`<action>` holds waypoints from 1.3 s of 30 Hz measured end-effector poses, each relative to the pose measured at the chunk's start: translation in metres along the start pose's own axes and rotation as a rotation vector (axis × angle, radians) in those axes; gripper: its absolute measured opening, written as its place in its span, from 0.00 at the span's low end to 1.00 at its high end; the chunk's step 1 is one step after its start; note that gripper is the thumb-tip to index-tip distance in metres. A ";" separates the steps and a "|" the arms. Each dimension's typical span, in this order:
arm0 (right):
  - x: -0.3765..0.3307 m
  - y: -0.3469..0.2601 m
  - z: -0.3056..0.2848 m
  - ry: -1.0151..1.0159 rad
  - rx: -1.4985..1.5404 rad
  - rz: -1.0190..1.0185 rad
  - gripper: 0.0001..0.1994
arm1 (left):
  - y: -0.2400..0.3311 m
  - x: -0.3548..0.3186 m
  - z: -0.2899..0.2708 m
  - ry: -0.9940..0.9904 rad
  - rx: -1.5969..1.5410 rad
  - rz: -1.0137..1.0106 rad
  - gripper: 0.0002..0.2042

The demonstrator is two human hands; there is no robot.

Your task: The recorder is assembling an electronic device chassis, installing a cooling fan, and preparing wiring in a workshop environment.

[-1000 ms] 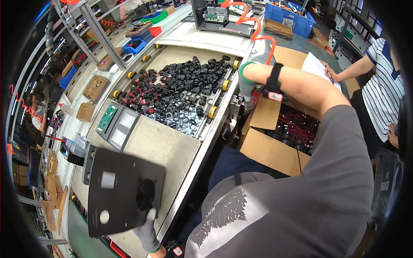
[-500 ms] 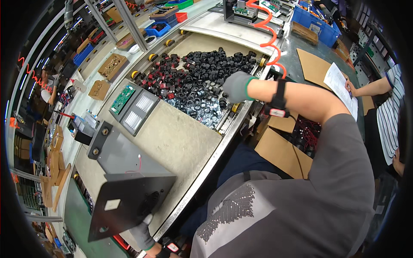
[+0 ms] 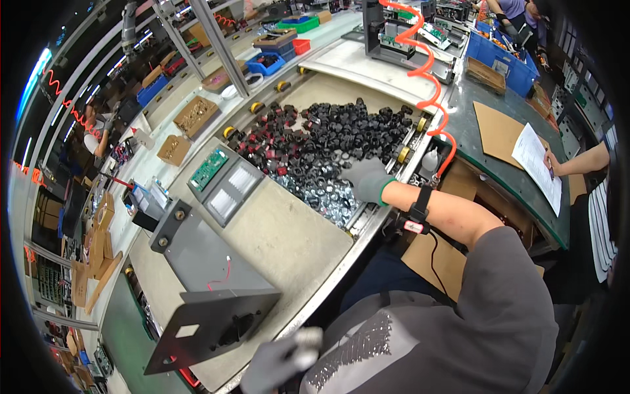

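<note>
While the gloved right hand [image 3: 369, 179] is at the edge of the pile of black parts [image 3: 367, 126], just right of the frame's centre, its fingertips are hidden, so I cannot tell whether it grips one. Blurred at lower centre, the gloved left hand [image 3: 275, 362] has thumb and fingers parted, just beside the dark metal housing [image 3: 216, 312] at lower left.

The dark grey shirt [image 3: 459, 322] bears a silvery leaf motif [image 3: 357, 351] toward half past five; trousers [image 3: 380, 276] are navy. The right glove [image 3: 369, 179] is grey with a green cuff [image 3: 383, 191], the left glove [image 3: 272, 368] grey too. At three o'clock a black wrist strap [image 3: 420, 203] carries a red-and-white module [image 3: 414, 227] and a dark cable [image 3: 434, 259].
</note>
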State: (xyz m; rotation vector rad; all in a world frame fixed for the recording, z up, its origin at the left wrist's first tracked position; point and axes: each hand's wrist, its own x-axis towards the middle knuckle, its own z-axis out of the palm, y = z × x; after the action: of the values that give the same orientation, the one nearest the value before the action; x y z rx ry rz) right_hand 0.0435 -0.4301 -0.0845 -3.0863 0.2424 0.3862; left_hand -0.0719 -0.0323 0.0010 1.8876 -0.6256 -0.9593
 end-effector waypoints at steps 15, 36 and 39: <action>-0.060 -0.035 -0.058 -0.129 0.736 -0.621 0.32 | -0.026 0.157 0.029 0.072 -1.059 0.034 0.29; 0.091 0.041 -0.035 -0.073 0.078 -0.061 0.16 | -0.042 0.137 0.031 0.379 -0.805 0.115 0.22; 0.113 0.026 -0.049 -0.020 0.194 -0.111 0.16 | -0.050 0.143 0.035 0.416 -0.833 0.136 0.21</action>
State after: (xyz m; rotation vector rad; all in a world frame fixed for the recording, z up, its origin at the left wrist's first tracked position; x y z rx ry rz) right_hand 0.1596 -0.4744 -0.0652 -2.8876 0.0999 0.3651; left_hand -0.0170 -0.1316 -0.1059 1.2109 -0.0640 -0.5718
